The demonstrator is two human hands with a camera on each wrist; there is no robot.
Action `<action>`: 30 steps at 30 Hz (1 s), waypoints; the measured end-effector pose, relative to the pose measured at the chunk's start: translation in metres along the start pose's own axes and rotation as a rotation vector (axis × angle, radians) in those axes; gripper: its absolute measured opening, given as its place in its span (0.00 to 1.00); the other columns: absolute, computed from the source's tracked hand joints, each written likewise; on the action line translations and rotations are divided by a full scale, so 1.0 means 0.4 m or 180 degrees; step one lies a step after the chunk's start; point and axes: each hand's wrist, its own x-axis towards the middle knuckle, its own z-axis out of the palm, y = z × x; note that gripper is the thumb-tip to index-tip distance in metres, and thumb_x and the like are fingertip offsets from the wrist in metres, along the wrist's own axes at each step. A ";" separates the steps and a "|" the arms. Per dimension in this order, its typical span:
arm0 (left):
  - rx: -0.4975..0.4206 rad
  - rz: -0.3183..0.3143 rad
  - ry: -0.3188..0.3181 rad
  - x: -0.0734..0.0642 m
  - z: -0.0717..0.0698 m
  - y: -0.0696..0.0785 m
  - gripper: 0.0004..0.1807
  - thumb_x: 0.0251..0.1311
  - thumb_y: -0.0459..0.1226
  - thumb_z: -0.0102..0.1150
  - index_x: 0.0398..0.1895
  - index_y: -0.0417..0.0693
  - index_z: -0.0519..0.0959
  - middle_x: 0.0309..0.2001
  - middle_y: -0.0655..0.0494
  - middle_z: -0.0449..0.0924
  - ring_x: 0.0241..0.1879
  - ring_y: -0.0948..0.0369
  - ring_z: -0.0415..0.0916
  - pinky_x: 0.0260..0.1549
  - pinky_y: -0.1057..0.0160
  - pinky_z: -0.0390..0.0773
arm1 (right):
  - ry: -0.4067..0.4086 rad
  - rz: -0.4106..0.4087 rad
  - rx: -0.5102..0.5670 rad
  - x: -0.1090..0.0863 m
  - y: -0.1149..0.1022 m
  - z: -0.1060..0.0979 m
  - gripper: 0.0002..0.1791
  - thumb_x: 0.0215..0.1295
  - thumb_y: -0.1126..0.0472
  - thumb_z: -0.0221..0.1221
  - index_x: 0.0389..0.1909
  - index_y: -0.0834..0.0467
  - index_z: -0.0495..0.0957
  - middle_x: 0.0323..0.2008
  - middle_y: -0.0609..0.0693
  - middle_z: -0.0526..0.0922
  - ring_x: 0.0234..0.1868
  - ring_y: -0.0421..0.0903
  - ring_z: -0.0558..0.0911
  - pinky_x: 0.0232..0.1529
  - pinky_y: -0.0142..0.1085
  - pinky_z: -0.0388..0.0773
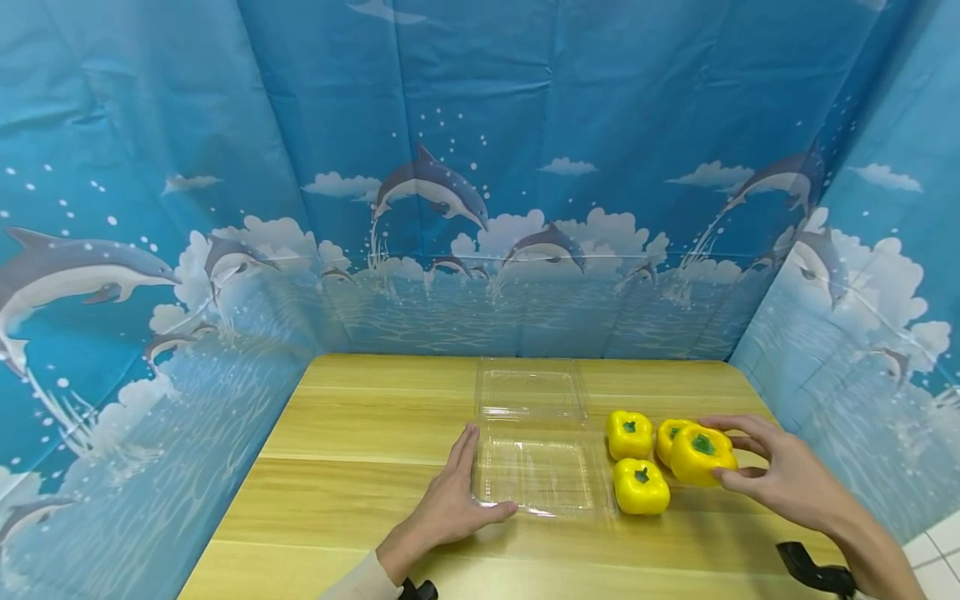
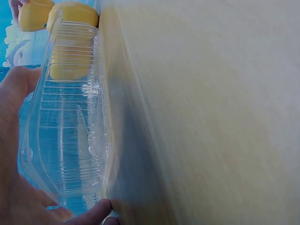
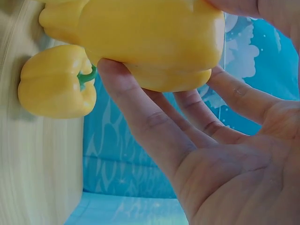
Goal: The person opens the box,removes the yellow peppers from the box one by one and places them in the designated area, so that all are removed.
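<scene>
Gripping a yellow pepper (image 1: 701, 455) between fingers and thumb, my right hand (image 1: 780, 475) lifts it just above the table (image 1: 352, 467), half hiding a second pepper (image 1: 667, 437) behind it. Two more peppers (image 1: 628, 433) (image 1: 641, 487) sit beside the clear clamshell container (image 1: 542, 471), which lies open and holds nothing. My left hand (image 1: 450, 500) rests flat against its left edge, fingers straight.
</scene>
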 end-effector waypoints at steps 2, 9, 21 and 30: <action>0.0000 0.0000 -0.0005 0.000 -0.001 0.000 0.78 0.62 0.72 0.78 1.00 0.50 0.39 0.99 0.44 0.37 0.78 0.25 0.76 0.66 0.17 0.83 | -0.0029 0.0006 0.0017 -0.002 0.006 0.000 0.33 0.78 0.61 0.77 0.80 0.57 0.79 0.77 0.66 0.78 0.70 0.81 0.82 0.50 0.52 0.97; 0.0013 0.0000 -0.0001 -0.002 -0.001 -0.001 0.79 0.62 0.72 0.78 1.00 0.50 0.40 0.99 0.43 0.38 0.79 0.25 0.75 0.67 0.18 0.83 | -0.0116 0.0083 0.0054 -0.010 0.020 0.000 0.33 0.78 0.60 0.77 0.80 0.58 0.79 0.77 0.69 0.77 0.69 0.81 0.83 0.49 0.46 0.97; 0.0022 -0.0012 -0.0007 -0.003 0.000 -0.006 0.79 0.62 0.73 0.78 1.00 0.50 0.39 0.99 0.44 0.38 0.81 0.26 0.73 0.69 0.18 0.82 | -0.0236 0.0166 0.0136 -0.022 0.036 0.007 0.34 0.78 0.62 0.76 0.81 0.61 0.77 0.78 0.74 0.76 0.69 0.82 0.83 0.48 0.49 0.97; 0.0023 -0.0017 -0.0020 -0.005 0.002 -0.007 0.78 0.62 0.73 0.78 1.00 0.52 0.39 0.99 0.45 0.38 0.81 0.26 0.73 0.68 0.19 0.83 | -0.0216 0.0108 0.0141 -0.029 0.056 0.022 0.34 0.76 0.62 0.77 0.79 0.60 0.80 0.77 0.72 0.79 0.68 0.71 0.86 0.46 0.41 0.96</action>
